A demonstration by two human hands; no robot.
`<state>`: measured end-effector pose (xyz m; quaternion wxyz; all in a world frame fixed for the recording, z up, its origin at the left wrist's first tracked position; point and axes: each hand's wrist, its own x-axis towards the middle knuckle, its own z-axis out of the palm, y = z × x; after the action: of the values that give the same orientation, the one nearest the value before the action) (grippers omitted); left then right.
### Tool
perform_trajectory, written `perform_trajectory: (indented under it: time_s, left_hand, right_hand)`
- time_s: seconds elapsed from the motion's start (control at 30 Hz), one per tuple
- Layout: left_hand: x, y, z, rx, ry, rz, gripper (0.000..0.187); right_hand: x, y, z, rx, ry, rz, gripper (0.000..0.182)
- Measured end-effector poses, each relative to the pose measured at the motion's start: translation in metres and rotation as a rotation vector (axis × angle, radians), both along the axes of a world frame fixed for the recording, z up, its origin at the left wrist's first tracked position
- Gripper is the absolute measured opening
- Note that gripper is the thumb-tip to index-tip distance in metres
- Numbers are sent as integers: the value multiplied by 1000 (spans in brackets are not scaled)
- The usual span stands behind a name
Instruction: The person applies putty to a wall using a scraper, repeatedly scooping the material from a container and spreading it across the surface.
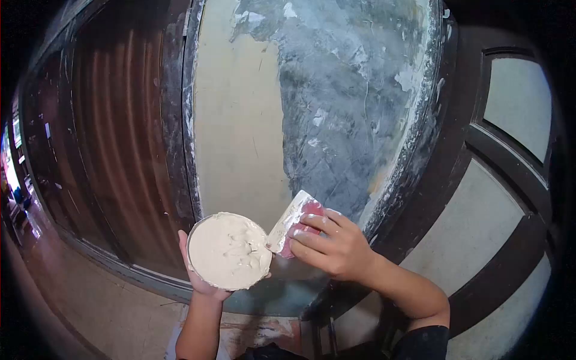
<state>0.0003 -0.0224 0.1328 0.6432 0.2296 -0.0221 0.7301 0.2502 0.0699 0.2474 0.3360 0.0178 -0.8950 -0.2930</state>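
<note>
My left hand supports a round container of putty from below and the side, with the fingers partly hidden behind it. Cream putty fills it to the rim, smooth on the left and lumpy on the right. In my right hand is a red putty spreader, gripped between thumb and fingers. Pale putty coats its broad face and edge, and smears show on my fingertips. The spreader's lower corner is at the container's right rim. Behind both hands stands a wall panel, grey and patchy on the right, with a smooth cream coat on the left.
Left of the panel is a dark-framed window with a brown curtain. A dark door with pale inset panels stands at the right. Dark frame strips edge the wall panel. Tiled floor and a stained sheet lie below.
</note>
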Motion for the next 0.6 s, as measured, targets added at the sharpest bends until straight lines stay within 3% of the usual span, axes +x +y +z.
perform_trajectory:
  time_s: [0.2, 0.6]
  left_hand:
    - [0, -3, 0, -36, 39, 13, 105]
    - [7, -13, 2, -49, 28, 81, 102]
  right_hand:
    - [-5, -7, -1, 132, -60, 9, 28]
    - [-10, -4, -3, 144, 6, 49, 27]
